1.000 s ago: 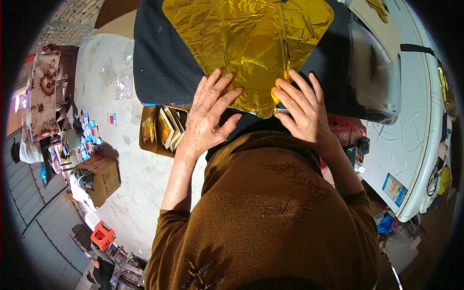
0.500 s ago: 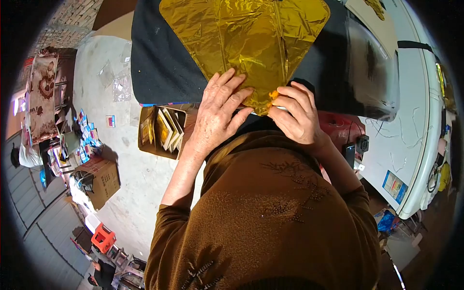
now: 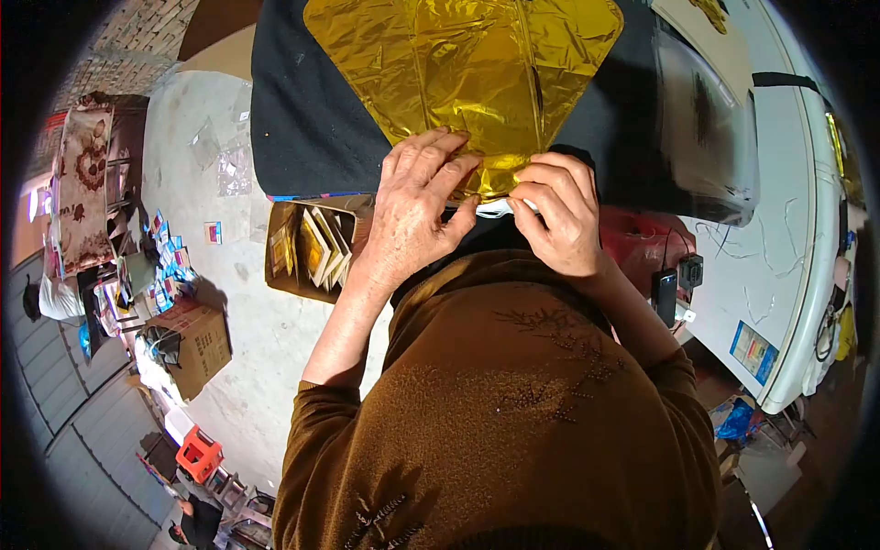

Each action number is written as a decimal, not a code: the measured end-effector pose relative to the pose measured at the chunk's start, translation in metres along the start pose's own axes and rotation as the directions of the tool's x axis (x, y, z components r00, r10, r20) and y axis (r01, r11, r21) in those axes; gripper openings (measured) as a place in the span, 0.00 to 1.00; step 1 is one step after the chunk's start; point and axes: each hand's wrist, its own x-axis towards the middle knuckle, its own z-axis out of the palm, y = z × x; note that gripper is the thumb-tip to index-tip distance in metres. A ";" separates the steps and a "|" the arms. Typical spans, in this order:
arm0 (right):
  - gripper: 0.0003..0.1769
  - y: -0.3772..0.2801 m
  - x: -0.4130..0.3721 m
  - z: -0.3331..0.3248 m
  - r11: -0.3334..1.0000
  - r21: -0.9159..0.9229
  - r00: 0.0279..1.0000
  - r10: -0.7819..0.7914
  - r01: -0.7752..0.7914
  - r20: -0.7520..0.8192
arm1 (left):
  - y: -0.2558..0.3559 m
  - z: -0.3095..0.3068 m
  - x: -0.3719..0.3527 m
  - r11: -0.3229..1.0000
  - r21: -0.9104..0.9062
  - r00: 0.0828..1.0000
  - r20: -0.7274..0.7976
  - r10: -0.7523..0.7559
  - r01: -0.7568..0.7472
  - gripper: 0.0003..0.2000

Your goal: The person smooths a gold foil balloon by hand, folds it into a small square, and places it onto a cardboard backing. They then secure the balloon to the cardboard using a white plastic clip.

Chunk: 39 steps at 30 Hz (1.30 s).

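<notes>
Left of the gold foil [image 3: 477, 73] and lower down, an open cardboard box [image 3: 298, 290] with flat packets [image 3: 323, 243] inside; better to hold the elbow away from there. Directly left of the foil and running beneath, a black cloth [image 3: 312, 128], probably a soft backing: press lightly, and smooth rather than drag. On the lower left side of the foil, the left hand [image 3: 412, 197], fingers laid over the surface, thumb near the bottom edge; impossible to tell from this angle whether pinching or merely steadying. Good practice here, most likely: spread the pressure over several fingertips, letting no slack gather toward the narrow end. Between both hands, that narrow end of the foil, wrinkled and seemingly turned back; higher up, the wide part, lying spread on the cloth. At the lower right of the foil, the right hand [image 3: 559, 215], fingers curled and thumb closed in, apparently pinching the edge. Work gently with this pinch, thin film being likely to tear or crease sharply; level both thumbs for an even turn, without pulling one corner ahead. Right of the foil, apart from both hands, a clear plastic pack [image 3: 706, 128]; farther right, a white table [image 3: 733, 266].
</notes>
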 end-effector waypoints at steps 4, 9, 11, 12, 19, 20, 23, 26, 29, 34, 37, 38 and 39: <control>0.11 -0.002 0.003 0.002 0.989 0.092 0.992 0.123 -0.120 -0.034 | 0.000 -0.004 0.004 1.000 0.015 0.999 0.039 -0.002 0.001 0.22; 0.11 -0.006 0.012 0.003 0.979 0.080 0.981 0.192 -0.190 -0.018 | -0.004 -0.005 0.006 1.000 -0.012 0.999 0.044 -0.002 0.002 0.17; 0.12 -0.005 0.013 0.003 0.975 0.088 0.979 0.204 -0.202 -0.014 | -0.008 -0.003 0.005 1.000 -0.024 0.999 0.034 0.004 -0.003 0.15; 0.12 -0.005 0.012 0.003 0.975 0.092 0.978 0.206 -0.204 -0.012 | -0.009 -0.002 0.005 1.000 -0.027 1.000 0.030 0.003 -0.002 0.14; 0.15 -0.006 0.006 -0.003 0.991 0.098 0.995 0.080 -0.087 0.065 | -0.016 0.000 0.008 0.998 -0.057 1.000 -0.018 0.001 -0.003 0.11; 0.18 -0.004 0.001 -0.003 0.993 0.084 0.994 0.070 -0.078 0.089 | -0.016 0.000 0.008 0.998 -0.064 1.000 -0.022 0.001 -0.003 0.11; 0.19 -0.001 -0.006 -0.001 0.998 0.058 0.999 0.026 -0.029 0.048 | -0.017 0.002 0.010 0.995 -0.099 0.998 -0.049 -0.035 0.030 0.10; 0.21 0.002 -0.007 0.000 0.999 0.036 0.999 -0.019 0.017 0.032 | -0.018 0.005 0.011 0.989 -0.132 0.995 -0.070 -0.074 0.064 0.09; 0.20 0.003 -0.004 0.000 1.000 0.002 0.999 0.009 -0.009 0.040 | -0.020 0.005 0.011 0.984 -0.148 0.992 -0.055 -0.113 0.103 0.09; 0.13 0.001 0.003 0.002 0.995 -0.014 0.994 0.102 -0.101 0.041 | -0.022 0.003 0.012 0.977 -0.175 0.990 -0.048 -0.131 0.121 0.09; 0.09 0.005 0.007 0.005 0.989 -0.033 0.988 0.146 -0.144 0.056 | -0.023 0.004 0.013 0.974 -0.185 0.989 -0.051 -0.140 0.128 0.09; 0.09 0.005 0.010 0.006 0.987 -0.045 0.986 0.154 -0.152 0.060 | -0.023 0.004 0.013 0.974 -0.186 0.989 -0.052 -0.142 0.130 0.09; 0.08 0.004 0.012 0.006 0.986 -0.056 0.985 0.163 -0.159 0.064 | -0.024 0.005 0.013 0.972 -0.200 0.988 -0.064 -0.140 0.124 0.09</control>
